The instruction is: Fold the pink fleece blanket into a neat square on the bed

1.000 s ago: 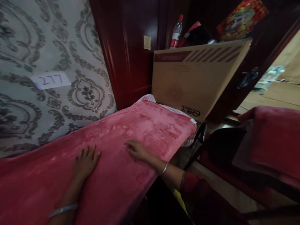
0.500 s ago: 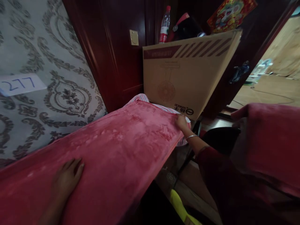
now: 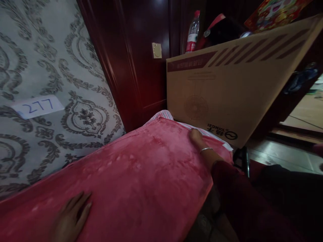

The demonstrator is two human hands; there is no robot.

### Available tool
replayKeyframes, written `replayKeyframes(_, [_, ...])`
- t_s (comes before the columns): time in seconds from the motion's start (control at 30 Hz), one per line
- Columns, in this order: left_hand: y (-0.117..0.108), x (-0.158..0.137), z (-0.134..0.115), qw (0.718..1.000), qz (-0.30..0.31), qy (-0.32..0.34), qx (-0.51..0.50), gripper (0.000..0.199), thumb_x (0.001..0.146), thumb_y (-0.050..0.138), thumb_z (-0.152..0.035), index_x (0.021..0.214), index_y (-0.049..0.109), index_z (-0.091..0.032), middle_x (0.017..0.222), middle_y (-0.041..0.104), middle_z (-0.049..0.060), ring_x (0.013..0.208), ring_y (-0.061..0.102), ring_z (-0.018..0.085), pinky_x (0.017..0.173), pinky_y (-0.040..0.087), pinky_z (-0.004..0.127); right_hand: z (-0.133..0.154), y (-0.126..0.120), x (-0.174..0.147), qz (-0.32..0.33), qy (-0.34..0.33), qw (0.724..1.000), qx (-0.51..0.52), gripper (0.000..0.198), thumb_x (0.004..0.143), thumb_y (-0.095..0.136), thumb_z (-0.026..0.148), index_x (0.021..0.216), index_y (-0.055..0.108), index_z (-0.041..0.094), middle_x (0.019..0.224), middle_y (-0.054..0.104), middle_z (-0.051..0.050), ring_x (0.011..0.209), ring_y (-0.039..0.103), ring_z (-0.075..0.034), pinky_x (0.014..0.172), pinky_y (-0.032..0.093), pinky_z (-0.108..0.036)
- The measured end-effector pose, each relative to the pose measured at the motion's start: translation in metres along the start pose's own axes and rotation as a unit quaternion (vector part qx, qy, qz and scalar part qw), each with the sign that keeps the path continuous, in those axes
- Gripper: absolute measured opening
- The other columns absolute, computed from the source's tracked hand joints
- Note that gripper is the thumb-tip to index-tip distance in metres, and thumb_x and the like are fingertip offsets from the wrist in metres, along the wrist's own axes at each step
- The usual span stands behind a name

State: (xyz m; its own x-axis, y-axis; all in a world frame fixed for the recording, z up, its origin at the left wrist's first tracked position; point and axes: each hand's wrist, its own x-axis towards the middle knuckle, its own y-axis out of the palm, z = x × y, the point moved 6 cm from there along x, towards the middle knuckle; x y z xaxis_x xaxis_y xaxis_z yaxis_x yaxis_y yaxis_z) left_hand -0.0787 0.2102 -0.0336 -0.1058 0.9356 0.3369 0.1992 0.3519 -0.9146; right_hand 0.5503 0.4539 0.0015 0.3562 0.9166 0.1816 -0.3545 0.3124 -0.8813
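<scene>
A pink plush cloth [image 3: 141, 168] lies spread over a long surface along the wall. At its far end a striped cloth [image 3: 212, 134] shows from underneath. My left hand [image 3: 72, 215] rests flat on the pink cloth at the lower left, fingers apart. My right hand [image 3: 196, 137], with a silver bangle at the wrist, is at the far edge of the pink cloth. Its fingers are curled over that edge and partly hidden from me.
A large cardboard box [image 3: 222, 87] stands just beyond the far end. A bottle with a red cap [image 3: 193, 32] is behind it. Dark red wood panelling [image 3: 141, 60] and a patterned wall [image 3: 55, 67] bound the left side. Tiled floor [image 3: 285, 156] shows at right.
My right hand has shifted left along the far edge, away from the right corner. The view has turned and come nearer the box. My left hand remains flat on the cloth.
</scene>
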Motion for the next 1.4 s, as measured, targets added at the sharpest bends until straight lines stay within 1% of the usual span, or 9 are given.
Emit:
replayKeyframes(0.1, [0.005,-0.002,0.008,1.0,0.005,0.004,-0.014,0.054,0.08,0.045,-0.059,0.112,0.077,-0.031,0.126,0.074,0.005,0.127,0.062,0.035,0.116,0.044,0.056,-0.005,0.006,0.01,0.007,0.032,0.999,-0.022,0.041,0.103,0.039,0.016,0.121,0.068,-0.008,0.121,0.065,-0.032,0.119,0.063,-0.03,0.098,0.045,-0.035])
replayKeyframes(0.37, [0.015,-0.006,0.021,1.0,-0.006,-0.004,-0.022,0.053,0.079,0.046,-0.061,0.112,0.076,-0.034,0.124,0.075,0.004,0.127,0.062,0.036,0.117,0.042,0.058,-0.021,0.007,0.023,-0.016,0.053,0.996,-0.067,0.04,0.099,0.04,0.009,0.127,0.067,-0.002,0.125,0.064,-0.03,0.119,0.063,-0.03,0.093,0.046,-0.033])
replayKeyframes(0.53, [0.018,-0.009,0.022,1.0,0.009,0.002,-0.008,0.055,0.079,0.045,-0.06,0.119,0.074,-0.035,0.128,0.072,0.003,0.132,0.058,0.036,0.119,0.04,0.057,-0.012,0.004,0.018,-0.021,0.016,0.996,-0.084,0.045,0.099,0.031,0.006,0.124,0.066,-0.004,0.125,0.063,-0.033,0.118,0.062,-0.032,0.093,0.046,-0.039])
replayKeyframes(0.6, [0.018,-0.01,0.021,1.0,0.012,-0.001,-0.005,0.055,0.08,0.046,-0.059,0.124,0.072,-0.038,0.131,0.071,0.002,0.134,0.056,0.035,0.119,0.041,0.056,0.008,0.002,0.012,-0.036,-0.022,0.995,-0.092,0.048,0.1,0.028,0.008,0.13,0.063,-0.005,0.131,0.058,-0.034,0.124,0.057,-0.035,0.097,0.045,-0.043])
replayKeyframes(0.7, [0.014,-0.013,0.015,1.0,0.013,-0.008,-0.009,0.058,0.082,0.044,-0.058,0.131,0.068,-0.038,0.137,0.068,0.001,0.137,0.054,0.033,0.119,0.04,0.054,0.061,0.016,-0.001,-0.03,-0.147,0.984,-0.095,0.048,0.104,0.039,0.024,0.148,0.053,0.009,0.152,0.049,-0.024,0.139,0.044,-0.033,0.111,0.037,-0.045])
replayKeyframes(0.8, [0.01,-0.014,0.005,0.999,0.025,-0.015,0.015,0.068,0.085,0.037,-0.059,0.142,0.06,-0.029,0.147,0.061,0.004,0.144,0.048,0.032,0.122,0.034,0.055,0.112,0.05,-0.018,0.049,-0.295,0.948,-0.104,0.059,0.104,0.046,0.046,0.158,0.04,0.026,0.167,0.032,-0.01,0.152,0.028,-0.033,0.121,0.025,-0.053])
replayKeyframes(0.87, [0.009,-0.015,0.0,0.998,0.046,-0.027,0.044,0.075,0.086,0.033,-0.059,0.148,0.055,-0.022,0.154,0.054,0.008,0.148,0.042,0.034,0.123,0.029,0.058,0.125,0.072,-0.022,0.109,-0.318,0.934,-0.121,0.062,0.104,0.039,0.054,0.161,0.036,0.03,0.17,0.026,-0.007,0.155,0.022,-0.034,0.121,0.021,-0.059])
replayKeyframes(1.0, [0.012,-0.015,-0.003,0.991,0.089,-0.051,0.082,0.081,0.087,0.029,-0.061,0.153,0.049,-0.019,0.162,0.043,0.01,0.153,0.033,0.035,0.123,0.025,0.062,0.113,0.091,-0.007,0.143,-0.242,0.95,-0.133,0.062,0.105,0.031,0.058,0.161,0.034,0.032,0.171,0.023,-0.005,0.156,0.021,-0.031,0.121,0.023,-0.057])
replayKeyframes(1.4, [0.017,-0.017,-0.005,0.988,0.117,-0.038,0.093,0.081,0.091,0.021,-0.06,0.159,0.04,-0.021,0.163,0.04,0.005,0.154,0.029,0.032,0.124,0.022,0.062,0.012,0.069,0.041,0.049,-0.077,0.988,-0.127,0.062,0.107,0.018,0.048,0.159,0.038,0.022,0.165,0.035,-0.013,0.151,0.031,-0.03,0.118,0.029,-0.058])
